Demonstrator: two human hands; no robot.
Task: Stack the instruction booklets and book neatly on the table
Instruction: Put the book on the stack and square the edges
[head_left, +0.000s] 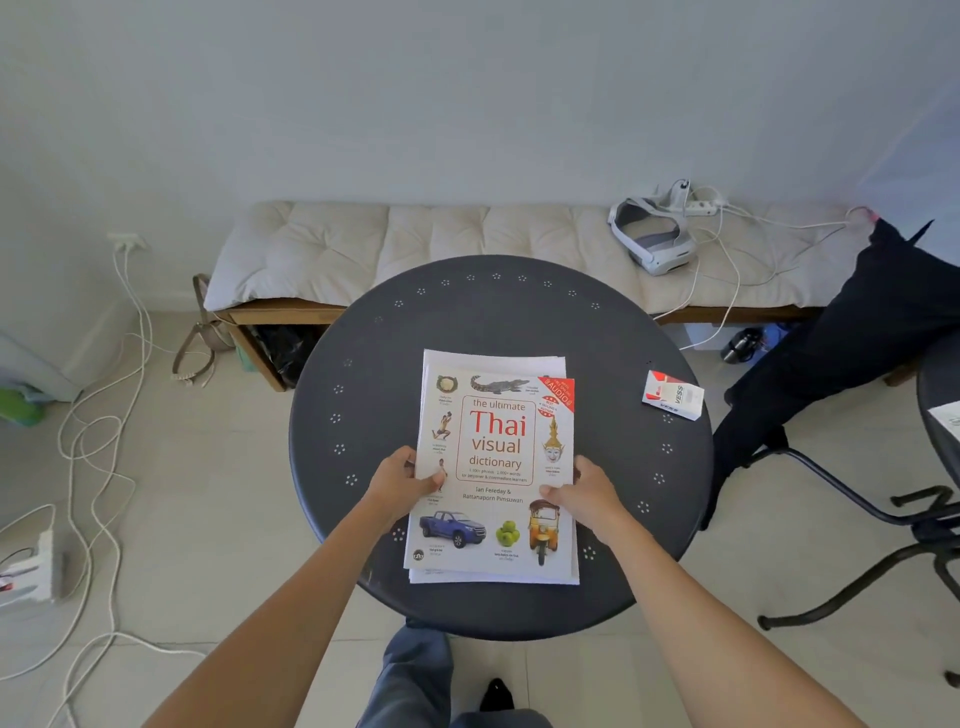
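Observation:
A white book titled "the ultimate Thai visual dictionary" lies face up on top of a pile of white instruction booklets in the middle of a round dark table. The booklets' edges stick out a little at the far end and along the near and right sides. My left hand grips the book's left edge, thumb on the cover. My right hand grips the right edge the same way. Both hands sit at about the book's mid-height.
A small red and white box lies on the table's right side. Behind the table is a cushioned bench with a white headset and cables. A dark chair stands to the right. Cables trail over the floor at left.

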